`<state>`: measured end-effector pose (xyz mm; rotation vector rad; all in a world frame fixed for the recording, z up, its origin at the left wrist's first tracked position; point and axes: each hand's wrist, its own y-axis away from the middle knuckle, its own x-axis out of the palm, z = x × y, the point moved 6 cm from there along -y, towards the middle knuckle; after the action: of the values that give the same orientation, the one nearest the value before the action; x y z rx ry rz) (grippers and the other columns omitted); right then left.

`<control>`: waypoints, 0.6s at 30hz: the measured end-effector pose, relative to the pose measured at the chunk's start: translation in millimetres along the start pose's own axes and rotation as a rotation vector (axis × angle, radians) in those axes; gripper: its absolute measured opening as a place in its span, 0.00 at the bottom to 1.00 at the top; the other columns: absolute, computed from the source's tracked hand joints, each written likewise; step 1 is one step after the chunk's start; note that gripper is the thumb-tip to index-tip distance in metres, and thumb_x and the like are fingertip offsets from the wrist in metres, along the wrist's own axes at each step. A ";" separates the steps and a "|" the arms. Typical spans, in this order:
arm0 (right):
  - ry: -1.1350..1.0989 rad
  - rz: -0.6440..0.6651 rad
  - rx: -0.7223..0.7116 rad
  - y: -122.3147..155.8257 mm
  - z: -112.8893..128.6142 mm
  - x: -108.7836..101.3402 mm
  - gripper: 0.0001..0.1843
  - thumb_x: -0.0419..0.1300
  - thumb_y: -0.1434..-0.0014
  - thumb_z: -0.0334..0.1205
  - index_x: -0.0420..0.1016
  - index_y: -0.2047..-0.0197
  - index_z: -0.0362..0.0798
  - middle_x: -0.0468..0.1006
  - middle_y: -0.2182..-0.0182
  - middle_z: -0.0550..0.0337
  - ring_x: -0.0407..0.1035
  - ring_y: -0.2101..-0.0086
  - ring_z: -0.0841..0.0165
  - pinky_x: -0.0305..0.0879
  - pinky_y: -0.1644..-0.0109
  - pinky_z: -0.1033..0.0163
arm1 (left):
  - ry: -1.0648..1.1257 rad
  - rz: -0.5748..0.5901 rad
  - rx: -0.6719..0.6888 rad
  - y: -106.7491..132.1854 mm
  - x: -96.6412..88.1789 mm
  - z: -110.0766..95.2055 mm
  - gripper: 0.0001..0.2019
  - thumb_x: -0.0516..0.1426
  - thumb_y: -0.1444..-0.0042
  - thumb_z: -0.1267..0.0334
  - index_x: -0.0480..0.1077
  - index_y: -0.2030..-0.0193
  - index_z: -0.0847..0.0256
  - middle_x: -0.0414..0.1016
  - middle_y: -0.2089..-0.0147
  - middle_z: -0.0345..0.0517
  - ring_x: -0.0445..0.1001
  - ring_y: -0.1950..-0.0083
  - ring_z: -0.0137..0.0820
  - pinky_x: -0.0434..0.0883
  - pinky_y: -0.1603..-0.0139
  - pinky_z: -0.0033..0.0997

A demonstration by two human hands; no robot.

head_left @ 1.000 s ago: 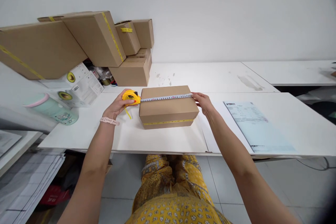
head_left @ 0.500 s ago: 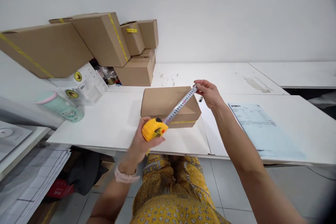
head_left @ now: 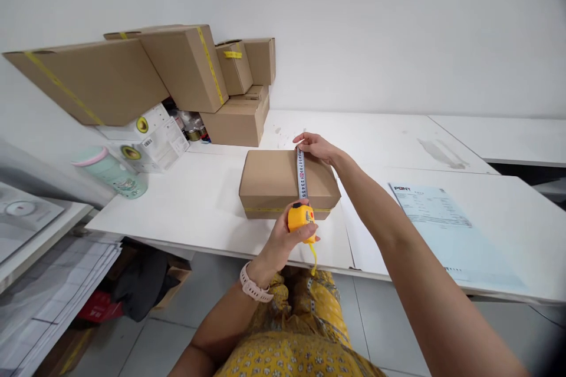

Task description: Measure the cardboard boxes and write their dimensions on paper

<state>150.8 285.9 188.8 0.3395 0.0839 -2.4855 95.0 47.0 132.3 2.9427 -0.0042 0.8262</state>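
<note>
A brown cardboard box (head_left: pixel 269 174) with yellow tape along its front side sits on the white table before me. My left hand (head_left: pixel 286 235) is closed around a yellow tape measure (head_left: pixel 300 221) at the box's front edge. Its silver blade (head_left: pixel 301 174) runs front to back across the box top, right of the middle. At the far edge of the box, my right hand (head_left: pixel 316 147) pinches the blade's end between thumb and fingers. A yellow strap hangs from the tape measure's case.
Brown boxes (head_left: pixel 183 68) are stacked at the back left, above white avocado-printed cartons (head_left: pixel 154 138). A mint bottle (head_left: pixel 115 174) stands at the left. Printed paper in a pale blue folder (head_left: pixel 442 230) lies on the right of the table (head_left: pixel 186 212).
The blade has swung from a diagonal to straight front-to-back across the box. My left hand moved right with the case, my right hand left with the blade's end, and the drawn-out length is shorter.
</note>
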 end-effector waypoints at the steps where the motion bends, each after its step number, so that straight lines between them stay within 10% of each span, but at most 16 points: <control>1: 0.007 -0.003 0.006 -4.6 -3.4 -1.8 0.13 0.65 0.51 0.37 0.75 0.60 0.53 0.77 0.66 0.59 0.66 0.71 0.67 0.67 0.64 0.56 | 0.004 -0.020 -0.005 -2.2 0.3 1.1 0.30 0.73 0.56 0.56 0.71 0.45 0.53 0.68 0.51 0.45 0.74 0.57 0.35 0.79 0.58 0.40; 18: -0.101 -0.058 0.019 39.4 3.8 1.4 0.14 0.68 0.47 0.50 0.78 0.58 0.56 0.81 0.60 0.61 0.70 0.62 0.61 0.66 0.58 0.56 | 0.037 -0.083 -0.032 5.4 3.9 5.2 0.31 0.73 0.57 0.53 0.72 0.45 0.54 0.70 0.55 0.46 0.76 0.56 0.39 0.79 0.58 0.42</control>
<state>172.2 252.9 192.9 0.2217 0.0289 -2.5576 100.9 41.3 130.4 2.8760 0.1050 0.8601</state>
